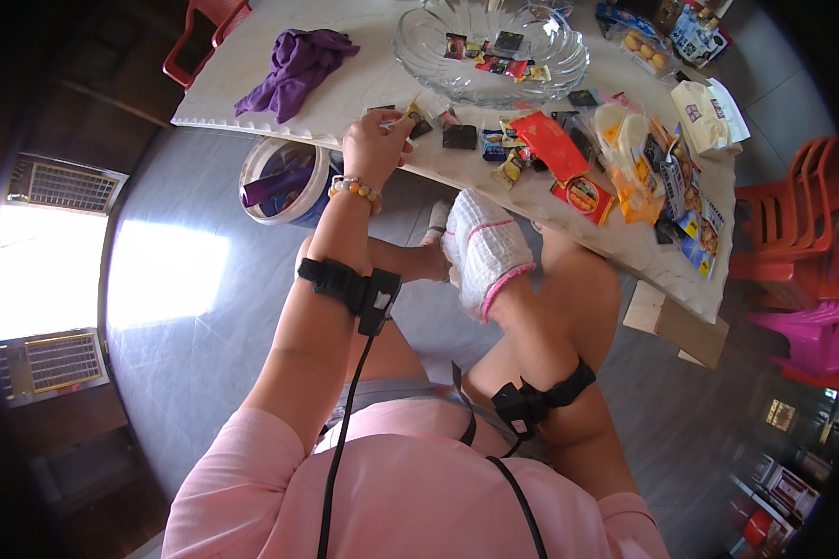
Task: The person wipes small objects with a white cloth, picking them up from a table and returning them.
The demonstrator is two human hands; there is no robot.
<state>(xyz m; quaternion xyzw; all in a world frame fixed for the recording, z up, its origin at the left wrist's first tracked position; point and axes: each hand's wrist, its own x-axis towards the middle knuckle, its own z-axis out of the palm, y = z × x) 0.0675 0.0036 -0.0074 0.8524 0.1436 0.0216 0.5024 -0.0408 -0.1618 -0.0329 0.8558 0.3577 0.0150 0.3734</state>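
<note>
Nearest, the right hand sits below the table's near edge, wrapped in a white cloth with pink trim; the cloth hides the fingers, so I cannot tell whether they are closed or apart. At that edge, toward the table's left corner, the left hand pinches a small sweet between its fingertips, the wrapper held just above the table.

Judging from this, the sweet is best kept in a light pinch by the wrapper and lifted straight up, clear of the loose sweets lying along the near edge.

Under the table by the left hand stands a white bucket with something purple inside. Farther on, near the far edge, a glass bowl holds a few wrapped sweets. A purple cloth lies toward the left edge.
</note>
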